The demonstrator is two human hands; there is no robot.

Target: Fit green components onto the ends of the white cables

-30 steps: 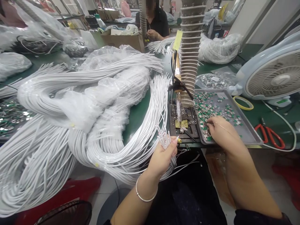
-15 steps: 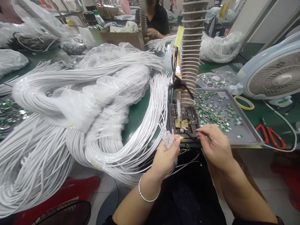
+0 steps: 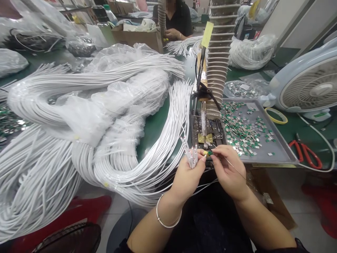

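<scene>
white wire bundle (image 3: 191,157) sits dead ahead of us at 12 o'clock, gripped in our left hand (image 3: 186,177): fingers wrapped round it, thumb pressed against the side, tips poking up. we'd guess it's held that short so the ends stay bunched and steady instead of flopping about. our right hand (image 3: 229,172) is pinching a tiny green-and-silver part (image 3: 210,153) between thumb and fingertips, and it's right up beside those wire tips, so both hands are working in one small spot.

behind them is a dark jig with a yellow pad (image 3: 204,138), and above that an upright wood-handled tool in a black stand (image 3: 202,105), maybe a soldering iron, though we can't say for sure. a ribbed duct (image 3: 217,59) rises beside it. at about 2 o'clock a metal tray (image 3: 280,131) holds loads of the same little parts (image 3: 244,133), spread flat, probably so they're easy to pick up one by one. bagged coils of white cable (image 3: 79,119) fill 9 o'clock, and a co-worker (image 3: 172,21) sits at 12 o'clock further off, with both hands busy.
</scene>
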